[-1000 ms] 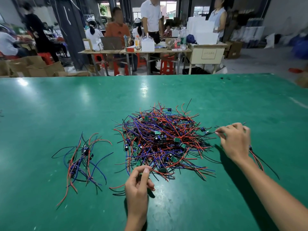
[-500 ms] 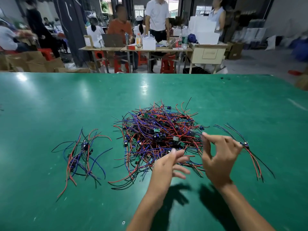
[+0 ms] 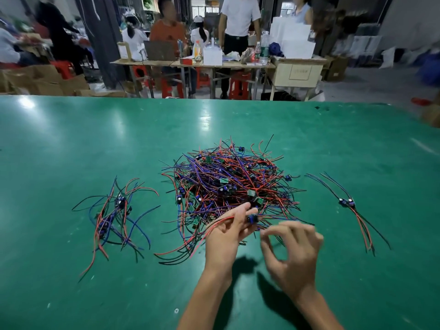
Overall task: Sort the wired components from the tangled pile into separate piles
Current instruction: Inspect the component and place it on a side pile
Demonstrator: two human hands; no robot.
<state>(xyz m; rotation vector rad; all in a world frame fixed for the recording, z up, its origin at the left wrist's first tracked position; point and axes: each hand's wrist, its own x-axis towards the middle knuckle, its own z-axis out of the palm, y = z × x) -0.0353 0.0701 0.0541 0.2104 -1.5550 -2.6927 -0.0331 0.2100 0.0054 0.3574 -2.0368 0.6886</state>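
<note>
Green tabletop (image 3: 95,139): left hand (image 3: 226,234) pinches a wired component (image 3: 252,219); right hand (image 3: 292,253), fingers loosely curled, blurred; tangled pile (image 3: 228,186) may drag along.

The green table (image 3: 71,144) lies bare across its far half and along the near left edge; the tangled pile (image 3: 228,186) fills the middle; a small pile (image 3: 114,215) sits to its left with a narrow bare lane between; a few sorted components (image 3: 347,203) lie to the right, well apart; both hands crowd the pile's near edge.
</note>
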